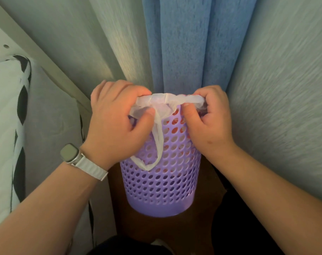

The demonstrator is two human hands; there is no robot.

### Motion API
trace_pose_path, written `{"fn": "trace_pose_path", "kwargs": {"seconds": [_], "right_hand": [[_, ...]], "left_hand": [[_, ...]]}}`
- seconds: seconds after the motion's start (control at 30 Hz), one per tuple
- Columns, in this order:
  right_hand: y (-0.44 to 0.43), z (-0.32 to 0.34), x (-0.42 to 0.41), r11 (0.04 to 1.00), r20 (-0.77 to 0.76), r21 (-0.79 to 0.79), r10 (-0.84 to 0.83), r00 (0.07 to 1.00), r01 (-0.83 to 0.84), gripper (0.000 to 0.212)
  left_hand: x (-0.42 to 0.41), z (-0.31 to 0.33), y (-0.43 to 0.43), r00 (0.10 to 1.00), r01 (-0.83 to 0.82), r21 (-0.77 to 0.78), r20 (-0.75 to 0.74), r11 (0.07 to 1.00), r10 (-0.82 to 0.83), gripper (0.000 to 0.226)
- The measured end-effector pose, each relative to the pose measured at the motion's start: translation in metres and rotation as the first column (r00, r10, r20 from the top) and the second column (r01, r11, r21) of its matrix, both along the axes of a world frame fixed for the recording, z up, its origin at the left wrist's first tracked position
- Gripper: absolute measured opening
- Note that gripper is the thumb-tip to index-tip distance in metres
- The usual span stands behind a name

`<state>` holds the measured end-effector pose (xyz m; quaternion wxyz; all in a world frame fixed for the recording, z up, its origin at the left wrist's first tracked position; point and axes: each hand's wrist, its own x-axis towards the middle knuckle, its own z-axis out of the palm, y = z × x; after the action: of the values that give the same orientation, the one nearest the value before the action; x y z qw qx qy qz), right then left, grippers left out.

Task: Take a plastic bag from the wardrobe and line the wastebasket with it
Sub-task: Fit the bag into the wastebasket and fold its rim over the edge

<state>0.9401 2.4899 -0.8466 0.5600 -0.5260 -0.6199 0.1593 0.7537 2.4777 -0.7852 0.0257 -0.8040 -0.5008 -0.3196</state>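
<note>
My fingers (147, 115) are curled tight, pinching the rolled edge of the thin white plastic bag (167, 99). Left hand (117, 124) and right hand (209, 124) grip at opposite sides of the purple perforated plastic wastebasket (162, 181), evidently to stretch the bag's mouth over its rim. One bag handle loop (157, 144) hangs outside the wall, untucked.

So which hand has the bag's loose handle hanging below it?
The left hand, the one wearing the watch; the bag's white handle dangles under it down the wastebasket. The right hand only pinches the rolled edge.
</note>
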Motion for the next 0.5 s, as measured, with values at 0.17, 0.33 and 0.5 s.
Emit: {"fn": "trace_pose_path", "kwargs": {"seconds": [0.17, 0.33, 0.5], "right_hand": [[-0.004, 0.004, -0.007, 0.999, 0.039, 0.022, -0.048, 0.998, 0.048, 0.025], [-0.008, 0.007, -0.014, 0.999, 0.053, 0.004, -0.051, 0.997, 0.051, 0.020], [-0.010, 0.012, -0.012, 0.996, 0.079, 0.054, 0.063, 0.995, -0.067, 0.027]], "left_hand": [[0.023, -0.001, -0.009, 0.989, -0.097, 0.022, -0.111, 0.995, 0.099, 0.032], [0.025, -0.007, -0.002, 0.990, -0.138, 0.072, -0.009, 0.988, 0.139, 0.013], [0.012, -0.011, 0.003, 0.994, -0.113, 0.036, 0.001, 0.993, 0.113, 0.019]]}}
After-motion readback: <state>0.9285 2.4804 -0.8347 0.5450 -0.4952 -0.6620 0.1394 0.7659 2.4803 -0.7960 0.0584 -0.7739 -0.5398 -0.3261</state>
